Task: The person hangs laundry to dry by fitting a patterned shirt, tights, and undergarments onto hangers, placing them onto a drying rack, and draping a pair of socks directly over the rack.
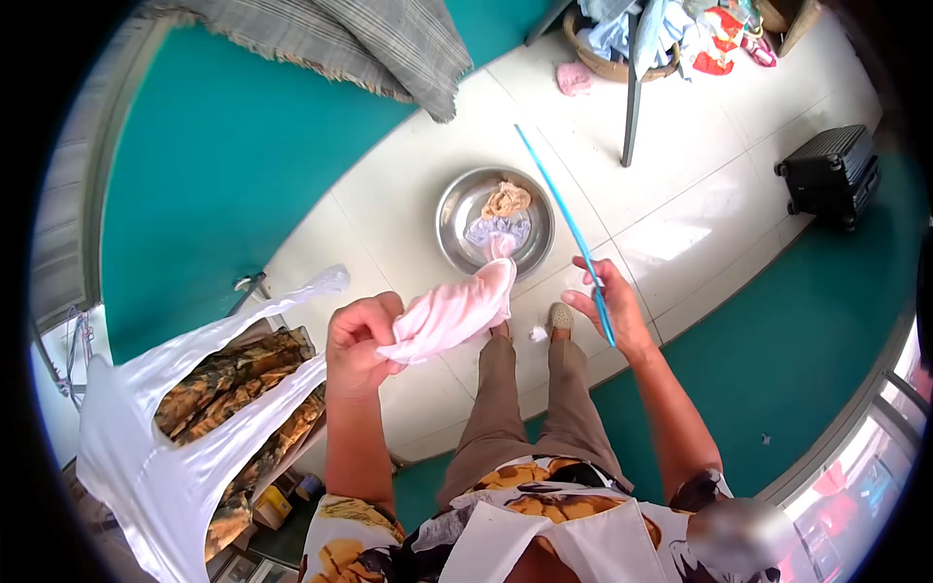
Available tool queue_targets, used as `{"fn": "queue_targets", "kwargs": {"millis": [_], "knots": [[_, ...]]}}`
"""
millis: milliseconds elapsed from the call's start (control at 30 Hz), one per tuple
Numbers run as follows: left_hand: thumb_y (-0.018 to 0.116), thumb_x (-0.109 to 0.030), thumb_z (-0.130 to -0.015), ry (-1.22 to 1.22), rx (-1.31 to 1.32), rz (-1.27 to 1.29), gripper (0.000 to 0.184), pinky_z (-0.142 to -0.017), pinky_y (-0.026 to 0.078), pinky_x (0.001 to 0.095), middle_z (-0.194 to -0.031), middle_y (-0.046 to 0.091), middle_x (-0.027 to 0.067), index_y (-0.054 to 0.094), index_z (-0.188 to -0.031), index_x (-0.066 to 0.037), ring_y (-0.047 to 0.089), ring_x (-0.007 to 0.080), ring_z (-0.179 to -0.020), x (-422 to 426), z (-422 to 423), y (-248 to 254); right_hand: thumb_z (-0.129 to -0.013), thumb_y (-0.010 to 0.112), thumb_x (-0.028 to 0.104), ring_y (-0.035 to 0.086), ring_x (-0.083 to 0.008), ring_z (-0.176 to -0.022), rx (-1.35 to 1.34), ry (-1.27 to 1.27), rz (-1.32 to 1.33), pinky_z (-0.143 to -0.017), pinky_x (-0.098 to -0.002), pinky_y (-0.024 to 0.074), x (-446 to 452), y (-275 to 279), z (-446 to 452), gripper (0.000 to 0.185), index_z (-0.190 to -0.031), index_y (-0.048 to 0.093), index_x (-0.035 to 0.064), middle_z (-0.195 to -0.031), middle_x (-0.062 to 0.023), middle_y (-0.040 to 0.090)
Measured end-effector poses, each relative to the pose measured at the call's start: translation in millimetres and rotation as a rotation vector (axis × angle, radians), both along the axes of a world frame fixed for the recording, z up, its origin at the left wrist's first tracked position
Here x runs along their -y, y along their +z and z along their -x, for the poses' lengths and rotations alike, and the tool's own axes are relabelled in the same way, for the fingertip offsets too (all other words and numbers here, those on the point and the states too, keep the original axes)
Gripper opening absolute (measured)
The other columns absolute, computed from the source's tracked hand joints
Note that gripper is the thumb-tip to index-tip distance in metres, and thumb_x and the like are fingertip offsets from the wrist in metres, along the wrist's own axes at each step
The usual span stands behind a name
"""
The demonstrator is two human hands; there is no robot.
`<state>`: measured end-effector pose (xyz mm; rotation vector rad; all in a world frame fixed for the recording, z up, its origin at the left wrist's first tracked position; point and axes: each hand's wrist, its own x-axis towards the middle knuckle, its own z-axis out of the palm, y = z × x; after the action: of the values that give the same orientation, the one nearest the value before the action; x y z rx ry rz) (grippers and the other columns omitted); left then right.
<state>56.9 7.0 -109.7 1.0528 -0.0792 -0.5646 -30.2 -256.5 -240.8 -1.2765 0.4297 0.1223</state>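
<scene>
My left hand (362, 342) is closed on one end of a pink cloth item (449, 309), possibly a small garment. The cloth stretches to the right, and its far end hangs over the near rim of a metal basin (449, 194). Inside the basin lie a crumpled orange-tan cloth (506, 199) and a pale lavender cloth (515, 231). A long, thin blue rod (561, 204), perhaps a hanger seen edge-on, is in my right hand (618, 309). My thumb and index finger are partly spread around it.
At left hangs a white plastic bag (146, 457) by patterned brown fabric (228, 398). Grey plaid cloth (330, 44) drapes over the green surface at top. A wicker basket (622, 70) of clothes, a pink cloth (573, 79) and a black suitcase (831, 173) stand farther off.
</scene>
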Motion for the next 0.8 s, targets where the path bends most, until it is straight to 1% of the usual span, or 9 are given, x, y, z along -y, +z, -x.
{"fn": "queue_targets", "kwargs": {"millis": [67,133,200,267,333,400,500,567,800], "knots": [[0.062,-0.011,-0.066,0.046,0.138,0.15,0.016,-0.037,0.038,0.0211,-0.061,0.046,0.0044,0.047,-0.065,-0.007,0.042,0.0096,-0.039,2.1,6.9,60.3,-0.072,0.07,0.012,0.046,-0.0069,-0.075,0.077,-0.035,-0.185,-0.07,-0.023,0.0409,-10.0,36.7,-26.9,0.031,-0.085,0.042,0.0096,-0.108,-0.0098,0.052],[0.058,-0.014,-0.069,0.112,0.177,0.292,0.011,-0.04,0.041,0.0197,-0.054,0.046,-0.0003,0.049,-0.072,-0.008,0.043,0.0069,-0.037,-3.7,21.0,119.6,-0.071,0.071,0.012,0.043,-0.0063,-0.074,0.043,0.35,0.264,-0.071,-0.022,0.0397,-20.4,81.9,-36.7,0.032,-0.082,0.041,0.0094,-0.101,-0.0057,0.053],[0.053,-0.018,-0.074,0.195,0.194,0.425,0.017,-0.041,0.043,0.0163,-0.045,0.044,-0.006,0.051,-0.085,-0.005,0.044,0.0037,-0.036,-24.4,34.9,159.5,-0.071,0.071,0.013,0.041,-0.0061,-0.072,0.191,0.395,0.17,-0.068,-0.0214,0.039,-32.4,92.5,-42.1,0.032,-0.081,0.041,0.0093,-0.093,-0.0025,0.05],[0.053,-0.016,-0.074,0.162,0.263,0.487,0.019,-0.039,0.039,0.0175,-0.052,0.048,-0.0022,0.051,-0.087,-0.002,0.043,0.0055,-0.038,-32.9,43.2,194.5,-0.072,0.07,0.013,0.039,-0.0051,-0.069,0.289,0.504,0.113,-0.061,-0.0201,0.0371,-36.6,124.8,-48.9,0.029,-0.079,0.042,0.0096,-0.074,0.004,0.043],[0.053,-0.015,-0.075,0.143,0.327,0.545,0.019,-0.039,0.038,0.0193,-0.056,0.05,-0.0005,0.051,-0.088,-0.001,0.043,0.0062,-0.04,-49.3,48.3,215.3,-0.073,0.068,0.011,0.04,-0.0048,-0.067,0.325,0.546,0.158,-0.058,-0.0194,0.0364,-30.8,156.0,-55.0,0.026,-0.079,0.043,0.0099,-0.073,0.0042,0.044],[0.052,-0.009,-0.076,0.322,0.467,0.351,0.011,-0.045,0.039,0.0221,-0.064,0.052,0.0037,0.05,-0.085,-0.004,0.046,0.0084,-0.05,-62.4,55.8,232.9,-0.073,0.065,0.01,0.041,-0.0046,-0.062,0.37,0.55,0.255,-0.053,-0.0183,0.0344,-17.6,194.8,-59.5,0.022,-0.08,0.044,0.0104,-0.07,0.0045,0.046],[0.051,-0.006,-0.078,0.617,0.453,0.204,0.012,-0.048,0.038,0.0234,-0.068,0.052,0.0052,0.05,-0.089,-0.002,0.045,0.0106,-0.054,-84.2,55.0,226.0,-0.073,0.065,0.012,0.04,-0.0047,-0.058,0.403,0.482,0.336,-0.047,-0.0185,0.0308,18.1,270.7,-57.4,0.021,-0.082,0.046,0.0095,-0.068,0.0045,0.046],[0.051,-0.004,-0.078,0.743,0.433,0.096,0.014,-0.048,0.038,0.0236,-0.07,0.052,0.0055,0.049,-0.091,0.001,0.046,0.0109,-0.054,-84.7,54.5,213.4,-0.073,0.066,0.013,0.041,-0.0047,-0.058,0.499,0.613,0.574,-0.048,-0.0191,0.0315,22.4,336.5,-43.8,0.023,-0.085,0.047,0.0079,-0.067,0.0039,0.046],[0.05,-0.004,-0.078,0.832,0.176,-0.034,0.015,-0.043,0.039,0.0233,-0.065,0.049,0.0033,0.048,-0.092,-0.001,0.047,0.0112,-0.049,-102.0,61.4,120.6,-0.081,0.059,0.017,0.048,-0.006,-0.061,0.823,0.622,1.13,-0.052,-0.0205,0.0387,6.0,419.9,-41.4,0.017,-0.08,0.049,0.0036,-0.065,0.0001,0.048]]}}
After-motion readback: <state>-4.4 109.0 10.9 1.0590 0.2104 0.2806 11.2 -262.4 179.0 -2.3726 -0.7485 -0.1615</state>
